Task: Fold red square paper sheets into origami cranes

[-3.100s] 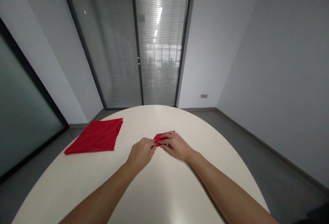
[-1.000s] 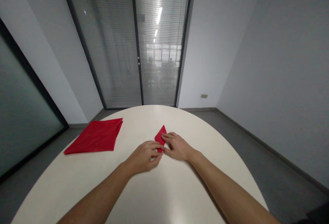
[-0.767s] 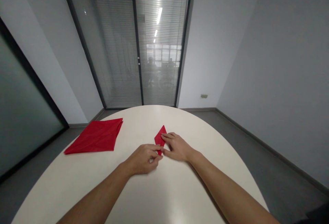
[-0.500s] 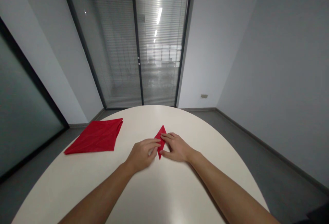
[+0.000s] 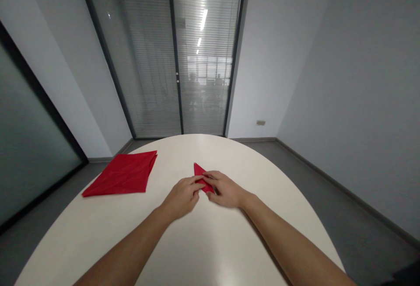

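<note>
A small folded red piece (image 5: 198, 170), paper or thin cloth, lies on the white table between my hands, one pointed corner toward the far side. My left hand (image 5: 182, 197) has its fingers curled over the piece's left side, thumb tucked below. On the right side, my right hand (image 5: 226, 190) grips it with fingers on top and thumb at the near edge. Both hands' fingertips nearly meet and cover the middle of the piece. Away to the left lies a larger folded red sheet (image 5: 123, 174) with creases, untouched by either hand.
The round white table (image 5: 183, 251) curves away on both sides. Beyond its far edge stand glass panels with blinds (image 5: 206, 102) in dark frames. Plain walls (image 5: 354, 80) rise on the right, with a socket plate (image 5: 260, 123) low down.
The small red piece has turned counterclockwise, its far tip swinging left. My fingers have shifted with it and cover its middle. The larger red sheet stays put.
</note>
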The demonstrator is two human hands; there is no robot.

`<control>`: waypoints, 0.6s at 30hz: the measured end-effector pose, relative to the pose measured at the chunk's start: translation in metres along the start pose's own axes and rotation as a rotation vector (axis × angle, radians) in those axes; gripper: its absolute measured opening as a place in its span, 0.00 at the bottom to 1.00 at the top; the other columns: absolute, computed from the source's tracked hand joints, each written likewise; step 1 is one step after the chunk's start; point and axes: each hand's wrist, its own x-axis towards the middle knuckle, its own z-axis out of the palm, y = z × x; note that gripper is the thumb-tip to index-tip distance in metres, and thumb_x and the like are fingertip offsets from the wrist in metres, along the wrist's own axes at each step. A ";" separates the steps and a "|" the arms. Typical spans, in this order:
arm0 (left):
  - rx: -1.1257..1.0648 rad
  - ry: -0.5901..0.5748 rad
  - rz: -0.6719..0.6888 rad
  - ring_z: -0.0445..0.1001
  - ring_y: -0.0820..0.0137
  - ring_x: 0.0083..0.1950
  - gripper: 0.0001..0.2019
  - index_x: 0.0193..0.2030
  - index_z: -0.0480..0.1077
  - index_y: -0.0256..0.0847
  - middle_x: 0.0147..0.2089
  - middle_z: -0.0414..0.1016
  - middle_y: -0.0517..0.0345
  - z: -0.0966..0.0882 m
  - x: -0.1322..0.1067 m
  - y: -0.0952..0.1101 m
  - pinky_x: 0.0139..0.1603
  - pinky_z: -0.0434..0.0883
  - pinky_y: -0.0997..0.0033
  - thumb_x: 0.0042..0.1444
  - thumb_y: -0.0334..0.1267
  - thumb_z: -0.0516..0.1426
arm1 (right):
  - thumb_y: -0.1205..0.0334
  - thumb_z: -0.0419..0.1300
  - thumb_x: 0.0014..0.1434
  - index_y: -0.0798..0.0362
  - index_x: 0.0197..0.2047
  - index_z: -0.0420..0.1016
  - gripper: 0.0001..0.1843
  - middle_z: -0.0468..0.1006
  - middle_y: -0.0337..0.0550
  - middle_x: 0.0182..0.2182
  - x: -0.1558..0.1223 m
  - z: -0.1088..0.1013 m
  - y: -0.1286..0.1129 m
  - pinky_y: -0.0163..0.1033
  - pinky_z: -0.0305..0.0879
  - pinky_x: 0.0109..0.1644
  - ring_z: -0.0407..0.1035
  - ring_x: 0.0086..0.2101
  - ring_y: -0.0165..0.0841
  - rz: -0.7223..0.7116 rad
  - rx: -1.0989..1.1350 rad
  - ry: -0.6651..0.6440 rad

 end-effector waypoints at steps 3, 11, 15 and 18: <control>0.002 0.023 0.020 0.74 0.60 0.56 0.19 0.53 0.76 0.45 0.59 0.75 0.52 0.000 0.001 0.001 0.59 0.71 0.54 0.59 0.27 0.54 | 0.66 0.58 0.63 0.52 0.59 0.74 0.21 0.76 0.53 0.55 0.001 0.001 0.003 0.49 0.63 0.61 0.69 0.55 0.43 -0.001 -0.045 0.044; -0.026 0.026 0.013 0.73 0.60 0.51 0.13 0.50 0.76 0.45 0.48 0.77 0.53 -0.006 0.002 0.005 0.56 0.70 0.55 0.60 0.30 0.57 | 0.72 0.55 0.63 0.45 0.53 0.80 0.20 0.83 0.42 0.47 0.002 -0.003 0.007 0.45 0.64 0.55 0.72 0.47 0.39 0.053 -0.097 0.035; -0.043 0.043 0.005 0.74 0.62 0.50 0.10 0.48 0.76 0.43 0.48 0.77 0.53 -0.005 0.002 0.005 0.54 0.71 0.58 0.62 0.32 0.57 | 0.62 0.59 0.64 0.48 0.52 0.80 0.14 0.82 0.44 0.48 0.002 -0.006 0.000 0.46 0.64 0.54 0.72 0.47 0.40 0.044 -0.080 0.025; -0.026 0.049 -0.017 0.75 0.63 0.48 0.08 0.47 0.76 0.43 0.47 0.77 0.53 -0.003 0.001 0.004 0.52 0.72 0.60 0.63 0.34 0.57 | 0.56 0.61 0.64 0.48 0.52 0.80 0.15 0.82 0.45 0.48 0.002 -0.007 -0.002 0.45 0.64 0.53 0.72 0.47 0.40 0.044 -0.071 0.020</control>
